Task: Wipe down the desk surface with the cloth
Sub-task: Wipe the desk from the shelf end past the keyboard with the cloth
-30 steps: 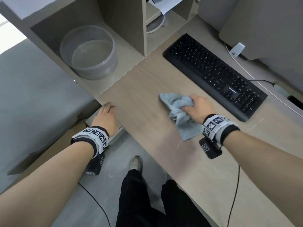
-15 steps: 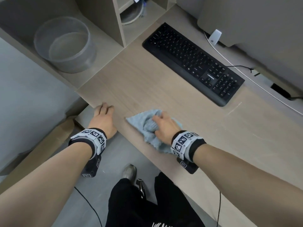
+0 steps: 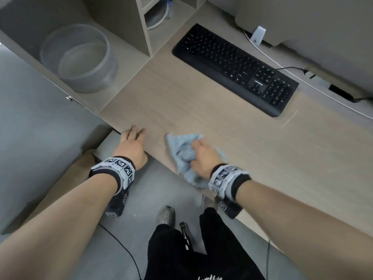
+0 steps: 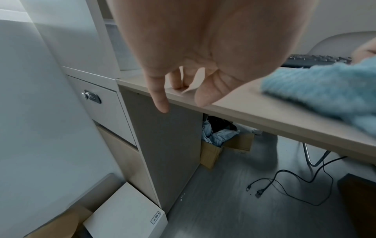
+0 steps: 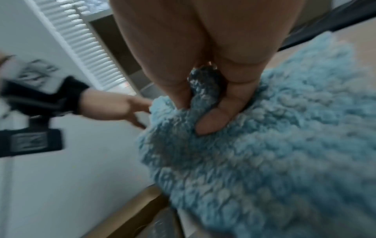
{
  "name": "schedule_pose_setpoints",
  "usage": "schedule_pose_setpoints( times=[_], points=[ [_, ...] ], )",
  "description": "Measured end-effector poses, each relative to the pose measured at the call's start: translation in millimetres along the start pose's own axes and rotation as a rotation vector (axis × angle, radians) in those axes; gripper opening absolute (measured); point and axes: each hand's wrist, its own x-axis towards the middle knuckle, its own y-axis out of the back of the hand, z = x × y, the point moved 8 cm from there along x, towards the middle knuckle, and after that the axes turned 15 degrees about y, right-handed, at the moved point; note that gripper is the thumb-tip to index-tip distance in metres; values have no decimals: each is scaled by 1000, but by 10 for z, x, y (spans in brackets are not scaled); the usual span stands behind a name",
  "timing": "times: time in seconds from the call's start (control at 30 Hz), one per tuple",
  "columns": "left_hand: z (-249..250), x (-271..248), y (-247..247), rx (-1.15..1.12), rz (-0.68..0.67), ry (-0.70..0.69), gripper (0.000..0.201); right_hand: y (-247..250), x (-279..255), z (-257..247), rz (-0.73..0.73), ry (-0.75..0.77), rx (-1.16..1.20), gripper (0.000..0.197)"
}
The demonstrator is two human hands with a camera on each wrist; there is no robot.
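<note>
1. Right hand (image 3: 203, 156) bunched around a light-blue cloth (image 3: 182, 152), fingers curled into the folds and thumb (image 5: 213, 122) dug into the pile; gathered that way, probably, to give a firm pad for pushing.
2. Cloth pressed flat on the desk (image 3: 201, 110) at its near edge, one end trailing off toward the floor; likely the front strip being wiped.
3. Left hand (image 3: 132, 144) relaxed and holding nothing, fingertips (image 4: 177, 80) resting on the desk's front corner, thumb hanging past the edge; seemingly a brace for the lean.
4. Both forearms stretched forward and down, wrists near level with the desk top, hands close together but apart.
5. Keyboard (image 3: 236, 67) set well back from the cloth, leaving bare wood between; clear round container (image 3: 78, 59) tucked in a shelf nook, away from the wiping.
</note>
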Motion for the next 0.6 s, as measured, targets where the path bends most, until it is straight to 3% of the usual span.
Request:
schedule_pose_setpoints(
  times=[0.07, 0.13, 0.2, 0.33, 0.4, 0.47, 0.6],
  points=[
    [-20, 12, 40, -3, -8, -20, 84, -254, 12, -378, -55, 139, 43, 40],
    [-38, 22, 71, 5, -25, -33, 83, -199, 29, -483, -17, 176, 121, 33],
    [-43, 14, 99, 8, -24, -42, 83, 127, 98, -266, 112, 96, 99, 32],
    [-38, -14, 121, -19, 12, -49, 82, 947, 88, 586, 408, -211, 67, 34],
    [-43, -17, 128, -25, 22, -43, 81, 1009, 70, 750, 377, -277, -23, 35],
    [-37, -6, 136, -21, 18, -43, 81, 854, 106, 610, 301, -236, -84, 30],
    [-31, 16, 146, -9, -6, -41, 80, 220, 220, -133, 68, 95, -20, 42]
  ],
)
